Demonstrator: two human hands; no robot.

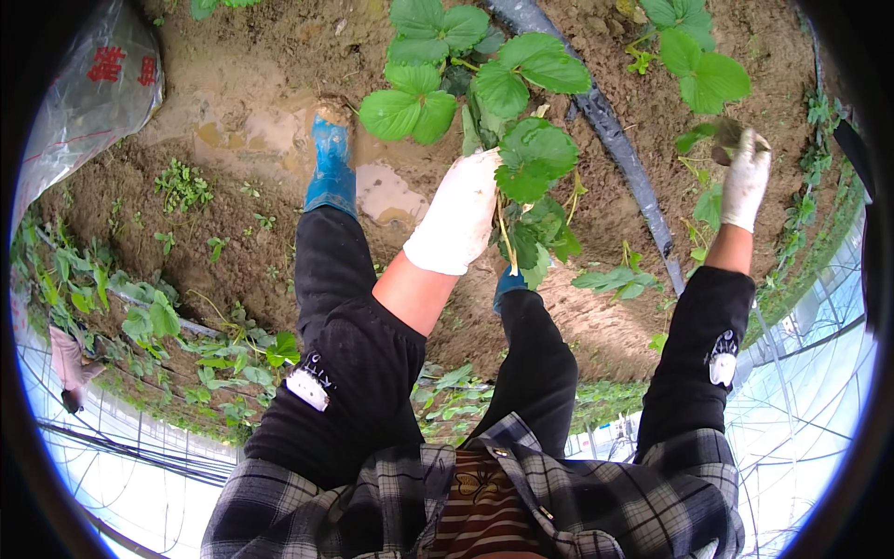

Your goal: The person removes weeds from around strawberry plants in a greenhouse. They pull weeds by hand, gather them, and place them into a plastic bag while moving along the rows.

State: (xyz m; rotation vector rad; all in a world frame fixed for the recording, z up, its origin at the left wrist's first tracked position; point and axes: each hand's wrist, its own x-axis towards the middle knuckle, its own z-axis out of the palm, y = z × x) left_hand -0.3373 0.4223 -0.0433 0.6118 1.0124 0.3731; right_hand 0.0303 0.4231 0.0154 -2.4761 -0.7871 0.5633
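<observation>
My left hand, in a soiled white glove, is closed around a bunch of strawberry leaves in front of me. Green leaves fan out above and beside the fist, and pale stems hang below it; the fingers are mostly hidden. Out to the right, my right hand, gloved the same way, pinches a brownish, withered-looking leaf between its fingertips. Near that hand, a low strawberry plant grows from the soil.
A black plastic hose runs diagonally across the soil. My blue boots stand in mud near puddles. At upper left is a clear plastic bag with red writing. Another person is at far left, among plant rows.
</observation>
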